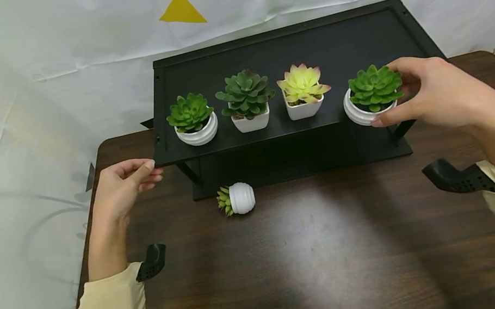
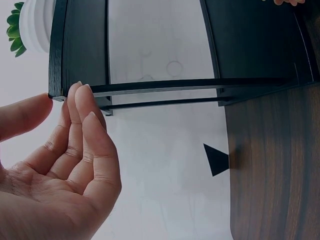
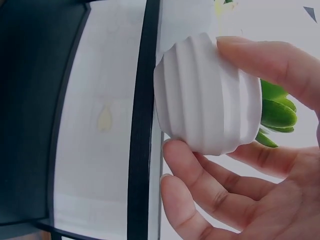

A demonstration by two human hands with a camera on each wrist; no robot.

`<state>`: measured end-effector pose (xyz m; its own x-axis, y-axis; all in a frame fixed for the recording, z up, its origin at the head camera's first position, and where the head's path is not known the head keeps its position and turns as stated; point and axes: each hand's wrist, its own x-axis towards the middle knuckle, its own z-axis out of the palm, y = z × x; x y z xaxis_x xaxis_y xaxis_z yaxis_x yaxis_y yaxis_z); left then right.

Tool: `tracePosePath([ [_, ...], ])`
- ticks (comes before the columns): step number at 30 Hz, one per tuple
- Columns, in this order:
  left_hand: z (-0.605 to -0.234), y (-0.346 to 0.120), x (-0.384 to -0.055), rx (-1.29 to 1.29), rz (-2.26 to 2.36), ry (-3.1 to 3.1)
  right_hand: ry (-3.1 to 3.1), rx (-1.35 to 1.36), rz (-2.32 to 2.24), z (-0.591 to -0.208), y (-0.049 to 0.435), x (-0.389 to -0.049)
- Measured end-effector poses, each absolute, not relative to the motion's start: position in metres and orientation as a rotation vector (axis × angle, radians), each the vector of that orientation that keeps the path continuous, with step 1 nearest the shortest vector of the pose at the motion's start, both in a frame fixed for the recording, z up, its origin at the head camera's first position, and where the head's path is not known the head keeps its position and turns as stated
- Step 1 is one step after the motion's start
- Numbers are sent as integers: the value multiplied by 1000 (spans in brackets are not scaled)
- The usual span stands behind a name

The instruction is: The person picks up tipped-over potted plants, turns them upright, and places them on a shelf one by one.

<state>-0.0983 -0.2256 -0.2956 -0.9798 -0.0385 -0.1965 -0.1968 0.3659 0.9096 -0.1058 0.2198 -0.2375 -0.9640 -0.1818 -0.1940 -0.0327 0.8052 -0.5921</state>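
Observation:
A black two-tier shelf [image 1: 332, 40] stands at the back of the table. My left hand [image 1: 117, 191] pinches its front left corner, thumb on the upper side and fingertips underneath, as the left wrist view shows. My right hand [image 1: 445, 92] holds a potted green succulent [image 1: 375, 88] at the front right of the top tier, thumb and fingers around its round white pot. In the right wrist view the ribbed pot [image 3: 207, 100] is upright relative to the shelf, its base right at the front edge.
Along the top tier stand a green succulent [image 1: 191, 115], a dark green one [image 1: 246, 96] and a yellow-green one [image 1: 302, 87], all in white pots. A small potted succulent [image 1: 242, 198] lies on its side on the brown wooden table [image 1: 316, 264]. White sheeting [image 1: 55, 22] hangs behind.

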Motion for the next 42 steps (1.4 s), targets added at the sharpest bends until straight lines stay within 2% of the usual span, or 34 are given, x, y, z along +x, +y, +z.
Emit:
tracePosePath([
  [18,-296,-226,-98,-220,1687,2469,2727,-192,-880,-238,218,-132],
  [42,-295,-225,-98,-235,1684,2476,2730,-182,-919,-241,211,-143],
])
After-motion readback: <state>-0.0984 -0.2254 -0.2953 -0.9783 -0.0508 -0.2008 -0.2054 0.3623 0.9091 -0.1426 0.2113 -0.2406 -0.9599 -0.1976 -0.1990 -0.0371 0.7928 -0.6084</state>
